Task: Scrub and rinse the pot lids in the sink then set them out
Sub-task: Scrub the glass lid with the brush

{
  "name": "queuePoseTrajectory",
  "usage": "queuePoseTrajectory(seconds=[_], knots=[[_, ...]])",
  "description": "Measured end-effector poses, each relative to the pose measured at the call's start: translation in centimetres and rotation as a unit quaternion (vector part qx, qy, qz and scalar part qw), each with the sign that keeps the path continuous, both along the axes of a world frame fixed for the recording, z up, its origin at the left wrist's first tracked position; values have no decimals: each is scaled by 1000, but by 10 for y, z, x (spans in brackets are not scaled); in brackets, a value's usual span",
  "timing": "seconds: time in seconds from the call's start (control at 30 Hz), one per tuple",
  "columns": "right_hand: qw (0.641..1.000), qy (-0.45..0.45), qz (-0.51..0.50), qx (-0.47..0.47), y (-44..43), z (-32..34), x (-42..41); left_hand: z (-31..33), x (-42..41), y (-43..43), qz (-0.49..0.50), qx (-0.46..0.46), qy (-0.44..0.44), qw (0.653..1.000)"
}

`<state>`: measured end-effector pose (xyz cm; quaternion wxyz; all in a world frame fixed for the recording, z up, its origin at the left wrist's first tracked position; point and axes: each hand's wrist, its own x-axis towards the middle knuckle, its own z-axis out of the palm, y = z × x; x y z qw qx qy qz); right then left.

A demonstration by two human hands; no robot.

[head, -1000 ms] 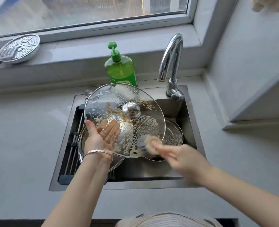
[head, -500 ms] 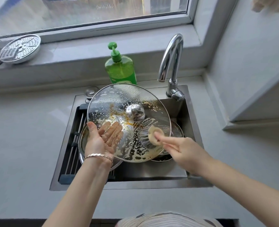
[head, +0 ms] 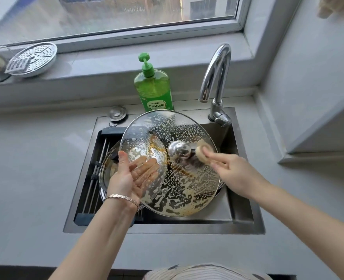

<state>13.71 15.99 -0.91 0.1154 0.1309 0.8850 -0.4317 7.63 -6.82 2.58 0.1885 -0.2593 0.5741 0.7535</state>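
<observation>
Moved the scrub pad [head: 202, 153] toward the back of the sink [head: 241, 209] since a second ago, off the near rim of the glass pot lid [head: 173, 174] and up against the right side of its steel knob [head: 180, 151]. Also carried the lid a little toward the sink's right wall. Now pinching the pad in the fingertips of the right hand [head: 233, 172]. Holding the lid tilted above the basin on the left hand [head: 130, 176], fingers flat and spread beneath the glass and seen through it, thumb up at the rim on the sink's left side.

Expect a slick thing, coated in suds and brown grease streaks. Rigid too, probably weighty for one flat palm, and breakable against the steel if dropped. Better to take it by the knob, or with the rim hooked firmly, than by wet glass alone.

Can make out a second lid [head: 108, 168] lower in the sink's left half, partly hidden. Behind the sink, a faucet [head: 217, 77] with no visible stream and a green dish soap bottle [head: 154, 87].
</observation>
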Motion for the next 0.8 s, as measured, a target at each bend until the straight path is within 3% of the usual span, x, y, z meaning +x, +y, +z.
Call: queuePoseTrajectory(seconds=[0.17,0.3,0.4,0.53,0.7,0.8], knots=[[998,-11,-46,48,11,-2,-10,-2,4,-1,-18,-5,3,1000],[999,-5,11,33,3,3,-4,-3,5,-4,-29,-23,-5,999],[997,-18,-52,58,16,-2,-11,-2,6,-3,-47,-30,-2,998],[1000,-8,19,18,-1,2,-3,0,8,2,-53,-41,-12,998],[994,-81,-54,49,28,-14,-10,-2,9,5,-61,-47,-26,997],[994,-33,-97,31,19,-7,-10,-4,6,12,-64,-52,-42,996]])
